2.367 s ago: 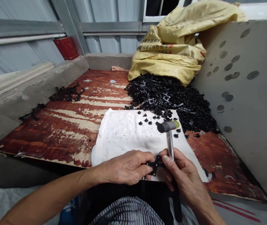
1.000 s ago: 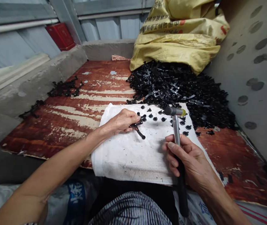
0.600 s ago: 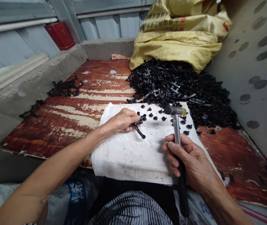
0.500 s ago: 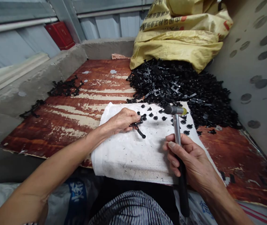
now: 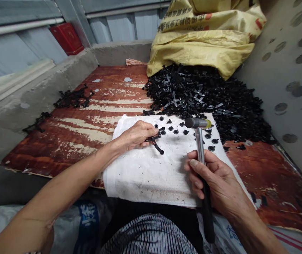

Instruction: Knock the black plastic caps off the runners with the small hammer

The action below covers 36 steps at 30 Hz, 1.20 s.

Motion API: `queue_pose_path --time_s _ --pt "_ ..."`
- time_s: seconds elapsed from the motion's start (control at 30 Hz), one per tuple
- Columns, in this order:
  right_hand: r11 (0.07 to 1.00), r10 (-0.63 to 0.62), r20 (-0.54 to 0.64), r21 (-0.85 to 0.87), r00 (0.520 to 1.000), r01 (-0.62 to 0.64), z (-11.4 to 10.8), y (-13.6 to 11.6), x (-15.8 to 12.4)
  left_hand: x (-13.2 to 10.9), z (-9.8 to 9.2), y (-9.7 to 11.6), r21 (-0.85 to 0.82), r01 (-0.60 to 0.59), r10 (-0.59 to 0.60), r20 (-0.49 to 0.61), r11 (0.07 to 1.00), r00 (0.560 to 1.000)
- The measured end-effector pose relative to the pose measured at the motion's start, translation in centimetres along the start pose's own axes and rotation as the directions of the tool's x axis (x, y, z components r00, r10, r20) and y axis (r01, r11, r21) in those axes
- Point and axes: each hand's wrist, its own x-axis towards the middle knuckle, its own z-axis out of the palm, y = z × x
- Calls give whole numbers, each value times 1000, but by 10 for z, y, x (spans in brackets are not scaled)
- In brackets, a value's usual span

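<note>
Nearest to me, a white cloth (image 5: 142,176) with dark specks lies on a worn red-brown board (image 5: 45,144); on its far part, small round black pieces (image 5: 176,132) stand scattered. Beyond it rises a heap of black parts (image 5: 201,91), then a yellow sack (image 5: 193,53), and behind, a corrugated metal wall (image 5: 121,30). My right hand (image 5: 211,176) is closed around the hammer (image 5: 200,145), its head upward. Farther forward, my left hand (image 5: 140,134) pinches a jointed black piece (image 5: 155,143) above or on the cloth, I cannot tell which.
</note>
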Motion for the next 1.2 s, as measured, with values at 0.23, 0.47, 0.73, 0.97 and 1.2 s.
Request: queue_pose_path --time_s 0.23,0.47,0.73,0.97,1.2 --pt "1000 -4 7 23 1000 4 0 1 1 -1 1 1 -3 -1 0 -5 1000 1000" --pt "1000 -4 3 28 1000 4 0 1 0 -1 4 4 58 -8 8 -10 998 1000" --pt "1000 -16 13 8 1000 15 -2 3 1 6 0 -5 166 -96 99 -15 981 995" --pt "1000 -23 37 -20 999 23 -1 4 1 13 -7 -6 200 -107 108 8 974 994" --pt "882 -100 72 -455 992 122 -8 -11 1 17 -17 0 235 -115 98 85 965 992"
